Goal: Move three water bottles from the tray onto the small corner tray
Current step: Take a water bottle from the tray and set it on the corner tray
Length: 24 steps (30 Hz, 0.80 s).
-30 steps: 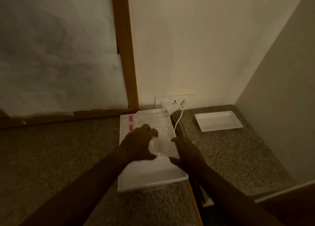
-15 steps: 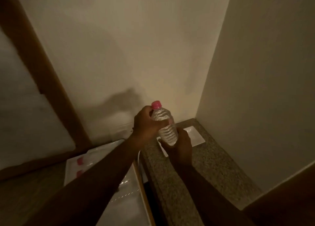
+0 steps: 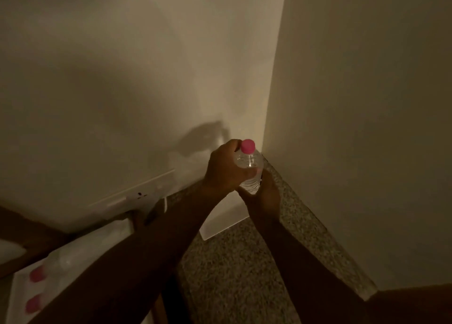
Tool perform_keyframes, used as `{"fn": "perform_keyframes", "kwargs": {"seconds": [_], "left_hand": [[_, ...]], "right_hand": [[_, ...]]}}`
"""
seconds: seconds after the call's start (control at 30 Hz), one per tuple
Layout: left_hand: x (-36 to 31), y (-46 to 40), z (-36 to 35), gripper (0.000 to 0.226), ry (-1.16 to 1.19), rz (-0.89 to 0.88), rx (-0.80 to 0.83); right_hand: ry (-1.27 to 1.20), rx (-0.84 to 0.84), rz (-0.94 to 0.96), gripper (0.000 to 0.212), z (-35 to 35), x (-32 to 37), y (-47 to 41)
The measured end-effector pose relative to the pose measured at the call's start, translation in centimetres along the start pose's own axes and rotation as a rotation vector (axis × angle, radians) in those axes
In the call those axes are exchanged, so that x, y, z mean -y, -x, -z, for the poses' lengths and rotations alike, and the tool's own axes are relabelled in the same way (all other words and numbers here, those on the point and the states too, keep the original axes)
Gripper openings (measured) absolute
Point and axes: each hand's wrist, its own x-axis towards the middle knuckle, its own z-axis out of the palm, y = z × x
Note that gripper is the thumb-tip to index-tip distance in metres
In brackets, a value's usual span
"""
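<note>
While both hands, left hand (image 3: 223, 169) and right hand (image 3: 263, 194), clasp a full, smooth water bottle (image 3: 249, 168) above the small corner tray (image 3: 220, 222), gripping its ribbed middle seems safest.

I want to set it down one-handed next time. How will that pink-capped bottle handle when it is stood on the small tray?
The bottle looks tall and narrow, so it may tip if nudged. Its clear ribbed wall probably flexes under a squeeze. It seems full, so likely fairly heavy for its size; both the left hand and right hand hold it above the small tray.
</note>
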Motion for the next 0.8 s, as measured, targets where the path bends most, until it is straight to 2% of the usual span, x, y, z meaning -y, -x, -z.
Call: {"fn": "perform_keyframes", "kwargs": {"seconds": [0.27, 0.6, 0.8], "left_hand": [[2.8, -1.0, -4.2, 0.06, -0.046, 0.033, 0.077], [3.5, -1.4, -4.8, 0.066, -0.006, 0.026, 0.077], [3.8, -0.6, -4.1, 0.073, 0.008, 0.037, 0.073]], "right_hand": [[-0.001, 0.022, -0.061, 0.071, -0.9, -3.8, -1.0], [0.002, 0.009, -0.034, 0.067, -1.0, -3.6, -1.0], [0.03, 0.063, -0.017, 0.077, 0.1, -2.4, -0.7]]}}
